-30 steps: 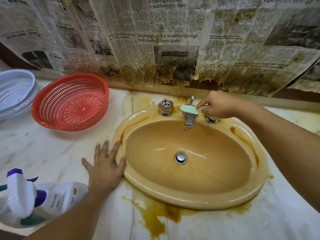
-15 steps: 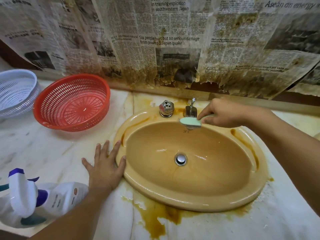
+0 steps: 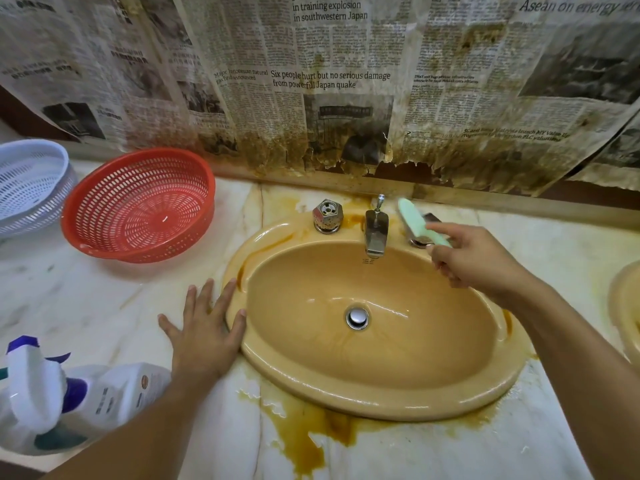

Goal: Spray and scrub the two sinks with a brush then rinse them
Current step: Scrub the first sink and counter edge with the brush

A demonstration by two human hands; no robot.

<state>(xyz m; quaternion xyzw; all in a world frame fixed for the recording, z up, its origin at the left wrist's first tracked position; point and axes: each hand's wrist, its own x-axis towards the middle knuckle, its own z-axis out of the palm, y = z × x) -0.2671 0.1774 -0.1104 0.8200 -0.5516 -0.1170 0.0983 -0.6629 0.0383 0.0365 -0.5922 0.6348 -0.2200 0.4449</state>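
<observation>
Left hand (image 3: 204, 327): flat on the bench (image 3: 86, 299), fingers straight and spread, thumb and forefinger touching the sink (image 3: 346, 400) rim; holds nothing.
Right hand (image 3: 474, 258): fingers curled round the handle of the pale green brush (image 3: 414, 218), forefinger laid along it.
Brush: tilted, head raised over the right tap (image 3: 420, 241), just beside the faucet (image 3: 375, 230).
Sink: tan oval, wet, chrome drain (image 3: 357, 318) at centre; brown stains (image 3: 304, 431) on the bench in front.
Second sink (image 3: 627, 306): only an edge, far right.
Spray bottle (image 3: 38, 386): white and purple, near left, apart from both hands; label unreadable.
Baskets: red basket (image 3: 138, 206) left of the sink, white basket (image 3: 31, 185) beyond it.
Newspaper (image 3: 329, 46): stained, reads "Six people hurt but no serious damage from powerful Japan quake".
</observation>
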